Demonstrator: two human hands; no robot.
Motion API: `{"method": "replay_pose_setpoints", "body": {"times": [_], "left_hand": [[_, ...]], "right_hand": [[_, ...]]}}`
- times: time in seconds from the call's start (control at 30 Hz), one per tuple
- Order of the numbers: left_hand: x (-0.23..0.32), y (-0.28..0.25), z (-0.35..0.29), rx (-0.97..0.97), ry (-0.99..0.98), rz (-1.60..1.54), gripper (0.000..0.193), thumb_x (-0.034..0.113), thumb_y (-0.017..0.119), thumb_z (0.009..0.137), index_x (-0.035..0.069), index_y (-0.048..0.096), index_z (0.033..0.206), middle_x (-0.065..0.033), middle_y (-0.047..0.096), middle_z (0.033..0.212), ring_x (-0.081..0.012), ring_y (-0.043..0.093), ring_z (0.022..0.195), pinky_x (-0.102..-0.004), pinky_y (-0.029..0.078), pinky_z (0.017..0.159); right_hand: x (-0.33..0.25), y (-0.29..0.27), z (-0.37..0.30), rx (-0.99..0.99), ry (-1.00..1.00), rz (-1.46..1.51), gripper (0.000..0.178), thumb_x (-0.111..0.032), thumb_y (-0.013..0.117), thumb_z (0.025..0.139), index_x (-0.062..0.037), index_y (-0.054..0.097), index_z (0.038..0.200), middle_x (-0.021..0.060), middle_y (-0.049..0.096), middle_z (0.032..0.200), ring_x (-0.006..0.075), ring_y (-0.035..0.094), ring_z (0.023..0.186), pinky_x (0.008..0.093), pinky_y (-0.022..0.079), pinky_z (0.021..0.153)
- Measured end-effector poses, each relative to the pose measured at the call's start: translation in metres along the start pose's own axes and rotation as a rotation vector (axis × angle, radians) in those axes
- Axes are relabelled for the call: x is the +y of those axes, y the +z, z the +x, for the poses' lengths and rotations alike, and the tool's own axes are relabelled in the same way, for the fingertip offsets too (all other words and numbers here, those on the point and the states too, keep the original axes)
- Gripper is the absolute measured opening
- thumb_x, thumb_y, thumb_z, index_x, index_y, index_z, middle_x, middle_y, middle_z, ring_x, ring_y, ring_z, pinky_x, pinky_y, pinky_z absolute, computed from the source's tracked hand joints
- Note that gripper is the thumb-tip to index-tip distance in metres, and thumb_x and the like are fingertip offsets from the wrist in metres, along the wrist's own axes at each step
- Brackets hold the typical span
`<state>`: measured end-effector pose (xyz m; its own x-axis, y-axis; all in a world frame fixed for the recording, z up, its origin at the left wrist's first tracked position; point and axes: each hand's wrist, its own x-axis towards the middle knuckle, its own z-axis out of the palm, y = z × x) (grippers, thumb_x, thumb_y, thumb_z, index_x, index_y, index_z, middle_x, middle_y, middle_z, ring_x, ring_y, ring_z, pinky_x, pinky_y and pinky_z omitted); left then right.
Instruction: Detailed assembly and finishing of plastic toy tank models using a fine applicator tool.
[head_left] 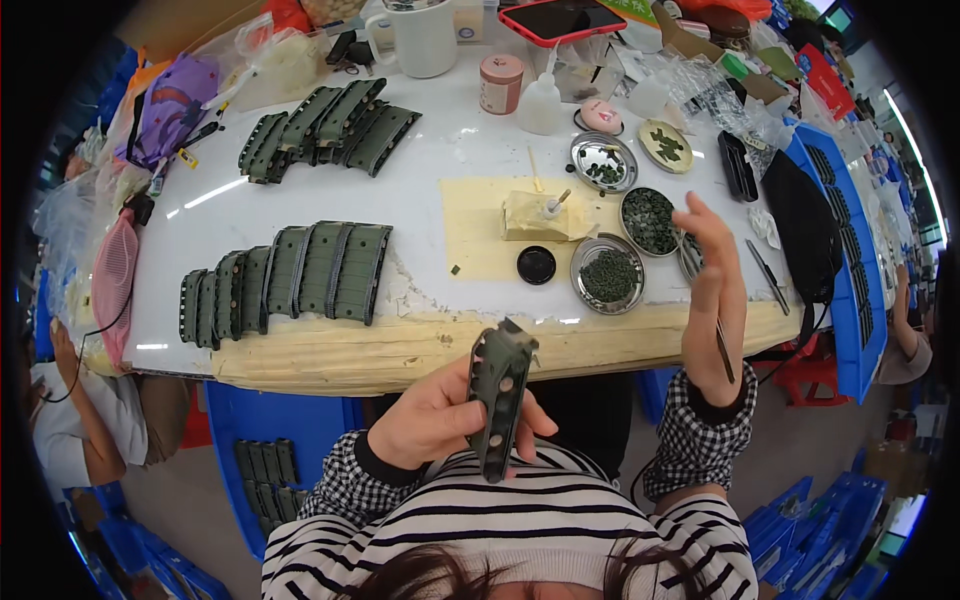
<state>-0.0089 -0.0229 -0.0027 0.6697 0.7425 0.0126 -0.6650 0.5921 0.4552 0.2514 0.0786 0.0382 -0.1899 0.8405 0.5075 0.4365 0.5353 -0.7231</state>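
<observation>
Left hand [430, 420] is clamped on a long olive-green plastic track piece [498, 398] with round studs, held upright below the worn wooden front edge of the white worktable [330, 350], off the surface. Right hand [712, 300], fingers loosely together, pinches thin metal tweezers [724, 350] at the table's edge, at three o'clock from the piece. A round steel dish of small green parts [608, 274] lies near, at its ten o'clock.
</observation>
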Motion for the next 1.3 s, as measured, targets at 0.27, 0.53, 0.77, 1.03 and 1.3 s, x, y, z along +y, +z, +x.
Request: {"method": "replay_pose_setpoints", "body": {"times": [0.27,0.53,0.77,1.03,1.3], "left_hand": [[0.001,-0.001,0.014,0.362,0.252,0.279,0.045,0.009,0.046,0.099,0.005,0.028,0.139,-0.0236,0.059,0.116,-0.0295,0.064,0.104,-0.0398,0.053,0.09],[0.0,0.003,0.013,0.456,0.26,0.365,0.051,0.005,0.047,0.098,0.006,0.023,0.143,-0.0218,0.059,0.118,-0.0272,0.063,0.106,-0.0389,0.052,0.092],[-0.002,0.007,0.015,0.495,0.363,0.519,0.043,0.003,0.049,0.096,0.003,0.03,0.136,-0.022,0.059,0.116,-0.0266,0.064,0.103,-0.0401,0.053,0.091],[-0.004,0.004,0.013,0.491,0.369,0.658,0.051,0.001,0.048,0.096,0.004,0.025,0.142,-0.0198,0.059,0.117,-0.0224,0.062,0.105,-0.0349,0.05,0.092],[-0.005,0.004,0.013,0.487,0.362,0.706,0.051,0.0,0.047,0.096,0.003,0.026,0.142,-0.0189,0.059,0.117,-0.0209,0.062,0.104,-0.0343,0.05,0.092]], "right_hand": [[0.057,-0.007,0.047,-0.282,0.044,-0.421,0.017,0.001,0.061,0.081,-0.0011,0.062,0.098,0.0113,0.058,0.09,0.0229,0.061,0.081,0.0307,0.047,0.07],[0.065,-0.002,0.061,-0.38,-0.009,-0.456,0.016,0.005,0.064,0.075,0.0013,0.061,0.089,0.0114,0.059,0.084,0.025,0.064,0.077,0.0324,0.049,0.068],[0.067,0.001,0.06,-0.35,-0.117,-0.566,0.011,-0.004,0.066,0.076,-0.0028,0.058,0.084,0.0089,0.061,0.083,0.0285,0.064,0.071,0.0358,0.049,0.062],[0.057,-0.011,0.058,-0.315,0.004,-0.458,0.018,0.003,0.063,0.073,-0.0014,0.059,0.09,0.0116,0.063,0.077,0.0241,0.062,0.066,0.032,0.046,0.058],[0.043,-0.022,0.048,-0.157,-0.096,-0.405,0.02,0.006,0.063,0.076,-0.0022,0.067,0.094,0.0081,0.067,0.08,0.0158,0.059,0.061,0.0252,0.043,0.055]]}}
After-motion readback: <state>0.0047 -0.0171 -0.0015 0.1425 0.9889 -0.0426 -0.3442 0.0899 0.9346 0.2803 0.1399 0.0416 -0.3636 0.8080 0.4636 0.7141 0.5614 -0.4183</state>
